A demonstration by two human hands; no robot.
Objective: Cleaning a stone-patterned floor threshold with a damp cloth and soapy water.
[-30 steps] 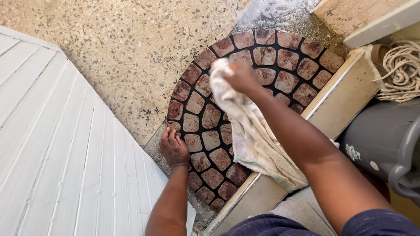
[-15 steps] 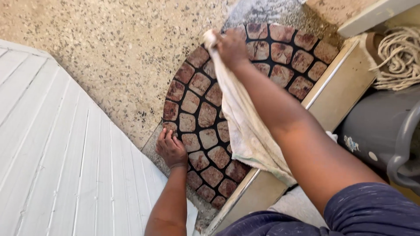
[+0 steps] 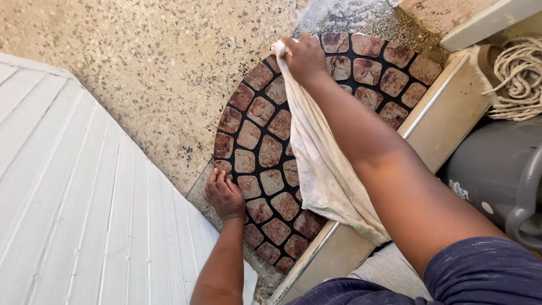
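Right hand [image 3: 304, 58]: we are gripping the towel [image 3: 322, 164], now dragging it back from the mat's [image 3: 265, 152] far edge.
Left hand [image 3: 223, 195]: we are still pressing flat, fingers together, pinning the mat.

A speckled beige terrazzo floor [image 3: 152, 68] fills the upper left in bright, even light, with a wet patch [image 3: 344, 14] near the top edge. A white panelled door [image 3: 73, 209] slants across the lower left. On the right, a tan threshold step [image 3: 446, 121] runs diagonally, with a grey bucket [image 3: 497, 175] and a rope mop head [image 3: 516, 79] beyond it.
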